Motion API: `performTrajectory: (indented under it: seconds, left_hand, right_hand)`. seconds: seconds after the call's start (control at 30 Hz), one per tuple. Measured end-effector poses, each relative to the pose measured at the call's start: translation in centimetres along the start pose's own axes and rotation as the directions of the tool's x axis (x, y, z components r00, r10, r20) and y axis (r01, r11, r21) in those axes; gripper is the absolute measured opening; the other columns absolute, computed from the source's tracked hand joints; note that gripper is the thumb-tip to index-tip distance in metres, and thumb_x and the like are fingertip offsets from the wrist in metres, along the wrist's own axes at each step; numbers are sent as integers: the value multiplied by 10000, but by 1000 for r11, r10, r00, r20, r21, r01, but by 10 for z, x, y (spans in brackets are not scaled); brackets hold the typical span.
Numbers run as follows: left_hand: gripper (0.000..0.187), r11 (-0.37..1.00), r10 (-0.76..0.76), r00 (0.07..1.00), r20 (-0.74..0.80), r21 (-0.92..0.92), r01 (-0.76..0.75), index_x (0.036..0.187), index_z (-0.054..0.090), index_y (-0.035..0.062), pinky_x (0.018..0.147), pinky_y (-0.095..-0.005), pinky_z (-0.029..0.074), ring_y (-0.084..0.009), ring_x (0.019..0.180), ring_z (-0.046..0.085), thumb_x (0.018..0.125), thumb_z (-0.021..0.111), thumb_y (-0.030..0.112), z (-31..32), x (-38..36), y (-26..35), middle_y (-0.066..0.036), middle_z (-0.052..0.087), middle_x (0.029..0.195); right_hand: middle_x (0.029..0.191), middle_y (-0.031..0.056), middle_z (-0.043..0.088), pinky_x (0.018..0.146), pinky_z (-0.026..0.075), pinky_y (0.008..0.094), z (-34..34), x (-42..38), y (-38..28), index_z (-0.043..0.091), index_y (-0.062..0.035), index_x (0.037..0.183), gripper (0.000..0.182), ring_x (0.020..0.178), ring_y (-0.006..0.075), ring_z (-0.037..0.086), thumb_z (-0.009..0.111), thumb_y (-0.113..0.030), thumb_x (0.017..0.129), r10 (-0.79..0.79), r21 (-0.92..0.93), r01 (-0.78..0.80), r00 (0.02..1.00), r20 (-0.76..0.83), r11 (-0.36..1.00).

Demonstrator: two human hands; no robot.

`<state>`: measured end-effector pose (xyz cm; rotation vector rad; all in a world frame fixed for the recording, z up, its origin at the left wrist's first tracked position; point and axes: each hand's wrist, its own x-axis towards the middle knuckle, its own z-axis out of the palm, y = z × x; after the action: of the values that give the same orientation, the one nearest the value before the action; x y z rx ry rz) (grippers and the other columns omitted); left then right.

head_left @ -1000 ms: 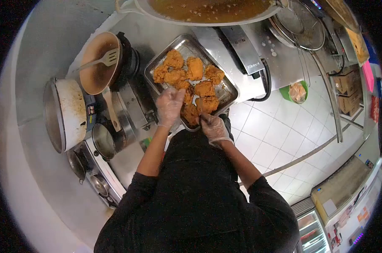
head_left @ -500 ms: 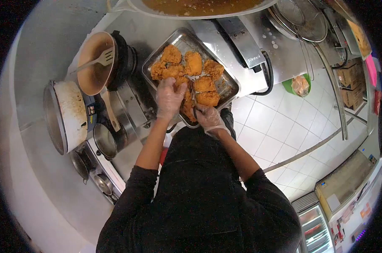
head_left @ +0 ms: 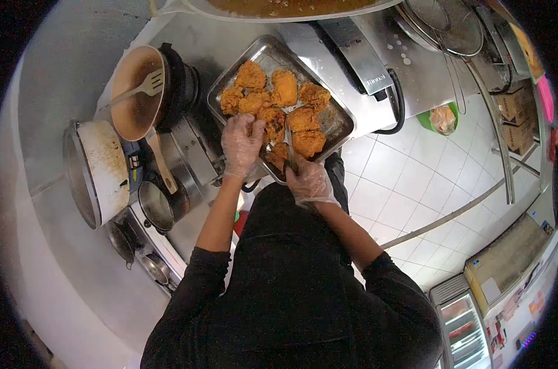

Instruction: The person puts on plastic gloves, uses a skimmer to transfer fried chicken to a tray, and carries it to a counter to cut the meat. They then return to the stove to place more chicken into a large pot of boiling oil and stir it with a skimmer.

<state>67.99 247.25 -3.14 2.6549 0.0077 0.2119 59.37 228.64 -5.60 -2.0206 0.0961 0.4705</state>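
Observation:
Several pieces of golden-brown fried chicken lie in a rectangular metal tray. My left hand, in a clear plastic glove, has its fingers curled on a chicken piece near the tray's left side. Gloved the same way, my right hand is closed at the near edge of the tray round the dark handle of what looks like a knife. Its thin blade points away from me between the pieces. My fingers hide part of the handle and of the nearest chicken piece.
A wide pan of brown oil is beyond the tray. To the left are a tan frying pan with a slotted turner and a large white pot. A Rinnai appliance stands right of the tray; a green bin is on the floor.
My left hand has shifted slightly left and down, showing more of the chicken piece under it. My right hand has moved a little right and down, and the thin blade shows more plainly.

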Motion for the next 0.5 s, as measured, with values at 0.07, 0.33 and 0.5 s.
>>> performTrajectory:
  seconds: [0.07, 0.33, 0.5]
  left_hand:
    - [196, 999, 12, 1000, -9, -36, -13, 945, 667, 56, 753, -452, 516, -361, 844, 640, 828, 772, 174, -3, 0, 1, -158, 643, 903]
    - [110, 972, 129, 990, 52, -203, -116, 907, 722, 45, 772, -447, 515, -355, 864, 659, 816, 755, 98, 4, 0, -12, -142, 713, 901]
    - [86, 955, 178, 984, -4, -239, -174, 894, 724, 46, 756, -452, 508, -358, 836, 655, 815, 745, 71, 9, -1, -18, -146, 704, 855]
  right_hand:
    - [864, 239, 706, 759, 573, 505, 0, -6, -3, 671, -86, 1156, 373, 840, 436, 695, 654, -288, 844, 15, 20, -15, 1000, 11, 1000]
    - [832, 272, 690, 755, 565, 516, 25, -12, -27, 660, -16, 1074, 352, 825, 451, 689, 631, -303, 872, 15, -14, -15, 998, -63, 1000]
    - [824, 291, 662, 702, 538, 519, 55, -3, -30, 661, -54, 939, 229, 772, 457, 669, 565, -260, 924, -33, -154, 20, 996, -81, 988]
